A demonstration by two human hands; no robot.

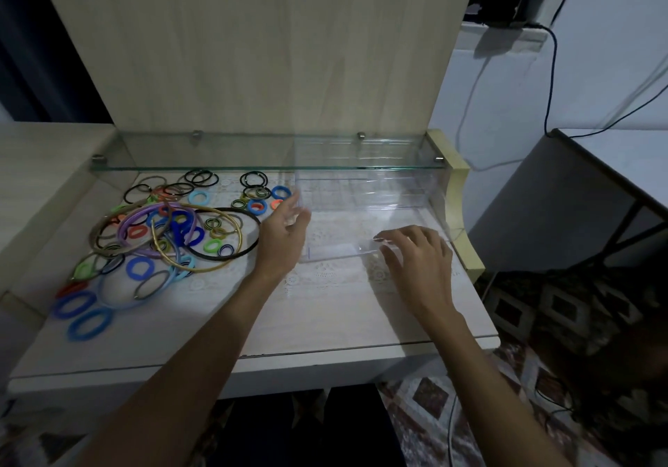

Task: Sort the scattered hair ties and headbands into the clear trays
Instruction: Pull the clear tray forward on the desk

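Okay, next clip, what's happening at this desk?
A person is reaching both hands to a clear tray on the right of the desk. The left hand is at its left end, the right hand on its near edge. The hair ties and headbands lie unsorted in a pile on the left.

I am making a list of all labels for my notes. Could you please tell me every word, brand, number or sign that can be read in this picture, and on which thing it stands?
None: no readable text anywhere in this view.
Clear trays: no label visible.
Hair ties and headbands: plain colours, no print.
Table: only a lace-like pattern, no letters.
Wooden back panel: bare wood grain.
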